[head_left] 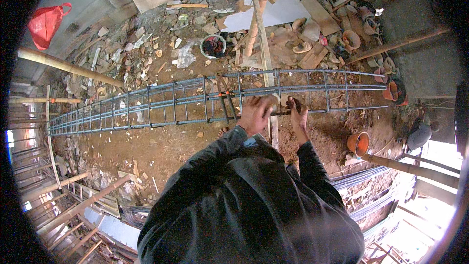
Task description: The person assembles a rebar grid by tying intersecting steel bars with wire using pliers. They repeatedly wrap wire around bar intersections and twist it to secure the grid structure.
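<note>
A long cage of steel reinforcing bars (177, 97), tied with square stirrups, stretches across from left to right in front of me. At its near side, my left hand (257, 114) has its fingers curled in by the bars; what they hold is hidden. Close by on the right, my right hand (298, 113) is closed in a pinch at the near bar, on something too small to make out. Left of my left hand, a dark two-handled tool with orange marks (225, 96), perhaps pincers, rests across the bars.
A wooden prop (266, 58) crosses beneath the cage. Beyond lie a pail of dark stuff (213, 46), rubble and boards (281, 12). Orange buckets (358, 143) stand at the right, near bamboo poles (410, 167). A red bag (47, 27) hangs at far left.
</note>
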A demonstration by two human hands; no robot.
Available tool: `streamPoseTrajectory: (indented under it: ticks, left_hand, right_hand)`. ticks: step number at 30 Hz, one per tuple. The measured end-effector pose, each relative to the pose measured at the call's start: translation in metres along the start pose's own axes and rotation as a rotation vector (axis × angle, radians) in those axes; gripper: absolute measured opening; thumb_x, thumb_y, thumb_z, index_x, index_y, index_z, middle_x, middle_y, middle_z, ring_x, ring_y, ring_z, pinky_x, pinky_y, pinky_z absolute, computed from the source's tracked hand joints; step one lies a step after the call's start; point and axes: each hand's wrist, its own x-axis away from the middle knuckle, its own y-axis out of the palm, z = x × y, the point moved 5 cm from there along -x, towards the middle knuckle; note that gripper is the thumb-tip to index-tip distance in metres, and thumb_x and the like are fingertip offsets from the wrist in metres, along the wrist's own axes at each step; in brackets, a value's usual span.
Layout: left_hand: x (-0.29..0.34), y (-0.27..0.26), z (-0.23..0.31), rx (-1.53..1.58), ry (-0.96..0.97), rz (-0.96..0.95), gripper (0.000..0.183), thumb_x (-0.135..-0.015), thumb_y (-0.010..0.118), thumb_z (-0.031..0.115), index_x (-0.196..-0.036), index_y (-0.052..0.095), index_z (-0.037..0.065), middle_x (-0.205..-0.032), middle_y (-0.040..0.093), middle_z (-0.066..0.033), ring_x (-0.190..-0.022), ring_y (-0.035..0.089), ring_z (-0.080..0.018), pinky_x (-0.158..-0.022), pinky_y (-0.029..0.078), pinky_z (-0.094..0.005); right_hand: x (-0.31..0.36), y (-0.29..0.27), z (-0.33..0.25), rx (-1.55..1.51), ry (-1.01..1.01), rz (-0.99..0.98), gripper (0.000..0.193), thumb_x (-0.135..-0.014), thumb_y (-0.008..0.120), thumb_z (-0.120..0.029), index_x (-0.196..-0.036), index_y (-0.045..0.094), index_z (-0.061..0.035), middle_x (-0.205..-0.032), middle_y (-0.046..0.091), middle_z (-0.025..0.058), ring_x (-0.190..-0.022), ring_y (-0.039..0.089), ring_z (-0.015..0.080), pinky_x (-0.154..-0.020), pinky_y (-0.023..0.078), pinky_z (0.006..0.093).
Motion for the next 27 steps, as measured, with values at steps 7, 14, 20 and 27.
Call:
streamPoseTrajectory:
  ticks: [7,14,20,27]
  left_hand:
    - [0.051,-0.069,-0.165,0.349,-0.509,0.585,0.030,-0.096,0.064,0.023,-0.119,0.063,0.003,-0.119,0.065,-0.0144,-0.111,0.061,-0.0315,-0.099,0.049,-0.0473]
    - [0.096,-0.099,-0.218,-0.254,-0.479,0.321,0.055,-0.087,0.075,0.030,-0.128,0.057,-0.001,-0.112,0.064,-0.0246,-0.111,0.056,-0.0447,-0.096,0.044,-0.0553]
    - [0.091,-0.105,-0.209,-0.606,-0.328,0.254,0.068,-0.087,0.075,0.034,-0.141,0.050,0.000,-0.124,0.061,-0.0263,-0.114,0.054,-0.0471,-0.099,0.043,-0.0543]
    - [0.058,-0.113,-0.137,-0.310,-0.184,0.224,0.072,-0.094,0.069,0.043,-0.147,0.045,0.003,-0.148,0.045,-0.0292,-0.131,0.045,-0.0481,-0.107,0.038,-0.0559]
  right_hand:
    - [0.061,-0.026,-0.031,0.779,-0.152,0.388,0.030,-0.097,0.072,-0.034,-0.092,0.070,-0.0053,-0.066,0.059,-0.0050,-0.058,0.050,0.0076,-0.056,0.043,0.0270]
    - [0.115,-0.112,-0.021,1.134,0.029,0.571,0.031,-0.097,0.069,-0.033,-0.080,0.069,-0.0072,-0.069,0.066,0.0001,-0.056,0.059,0.0127,-0.052,0.048,0.0327]
    - [0.164,-0.129,-0.059,0.479,-0.062,0.585,0.031,-0.099,0.069,-0.029,-0.111,0.074,-0.0008,-0.085,0.073,0.0036,-0.069,0.062,0.0096,-0.062,0.050,0.0260]
    - [0.253,-0.092,-0.142,0.715,-0.226,0.799,0.037,-0.098,0.068,-0.038,-0.115,0.075,-0.0062,-0.087,0.074,0.0062,-0.072,0.063,0.0121,-0.066,0.052,0.0285]
